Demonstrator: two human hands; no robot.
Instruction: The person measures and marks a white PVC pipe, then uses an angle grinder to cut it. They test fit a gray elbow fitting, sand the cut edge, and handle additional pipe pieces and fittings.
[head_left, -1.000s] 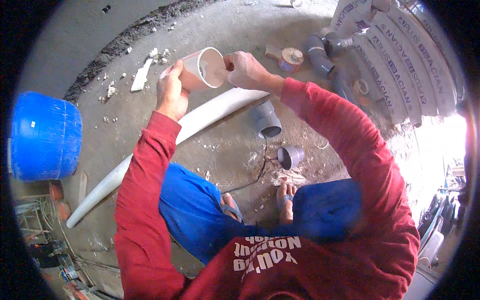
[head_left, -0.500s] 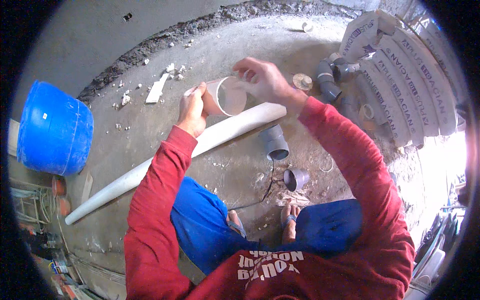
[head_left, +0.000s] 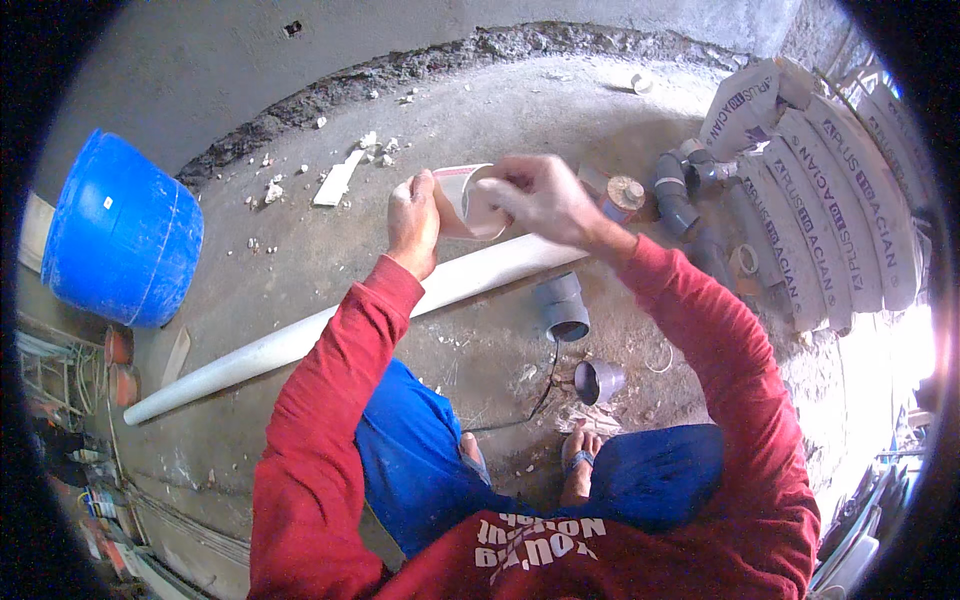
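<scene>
Out in front of me, my left hand (head_left: 412, 218) is closed around the side of a short white pipe piece (head_left: 453, 208), its open end facing right. My right hand (head_left: 545, 200) is at that open rim, its fingers bent together and reaching to the opening; whatever they pinch, if anything, is hidden and slightly blurred. Under both forearms a long white pipe (head_left: 270, 348) lies slantwise on the floor. Just beyond my right wrist stands a small can (head_left: 624, 197) with a pale lid.
Two grey pipe fittings (head_left: 562, 307) lie between the long pipe and my feet, beside a thin black cord (head_left: 545, 390). Grey elbows (head_left: 676, 205) rest near stacked wrapped bundles (head_left: 815, 210) on the right. At left stands a blue barrel (head_left: 125, 235); a white strip (head_left: 339, 180) lies among rubble.
My right hand has moved in over the pipe piece's opening, its fingers now against the rim. The whole view has shifted slightly, and the can shows more fully.
</scene>
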